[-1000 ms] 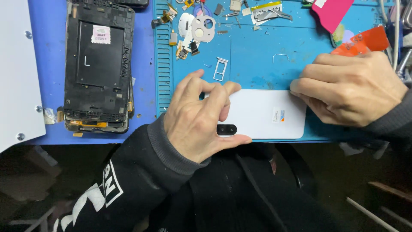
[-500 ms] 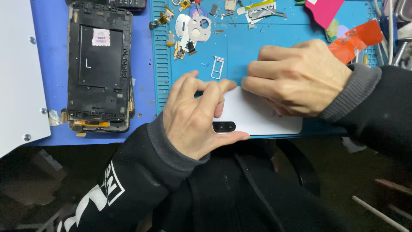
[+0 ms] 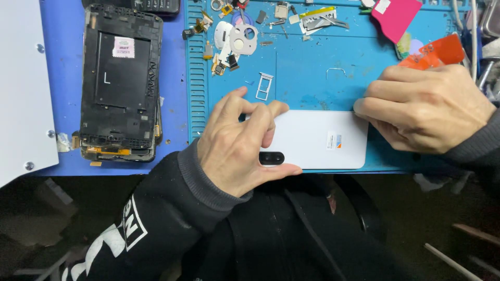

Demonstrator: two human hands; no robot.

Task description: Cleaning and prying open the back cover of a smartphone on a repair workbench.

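- The left hand [image 3: 237, 145] presses on the near left end of a white phone [image 3: 317, 138] lying back-up, its fingers [image 3: 263, 117] spread and bent over the top edge and the thumb stretched along the near edge, just below the black camera bump [image 3: 272, 158].
- The white phone lies flat at the near edge of the blue mat [image 3: 312, 83], long side left to right, with a small sticker [image 3: 334, 140] towards its right end.
- The right hand [image 3: 424, 106] sits at the phone's far right corner, fingers curled tightly together with the tips touching the edge; whether they pinch a tool cannot be told.
- Just beyond the left fingertips, a silver card tray [image 3: 264, 86] lies on the mat.
- To the left, on the blue surface [image 3: 174, 119], rests a black stripped phone frame [image 3: 121, 83].
- Farther back lie loose small parts [image 3: 234, 39], a pink card [image 3: 397, 15] and an orange pick [image 3: 435, 52].
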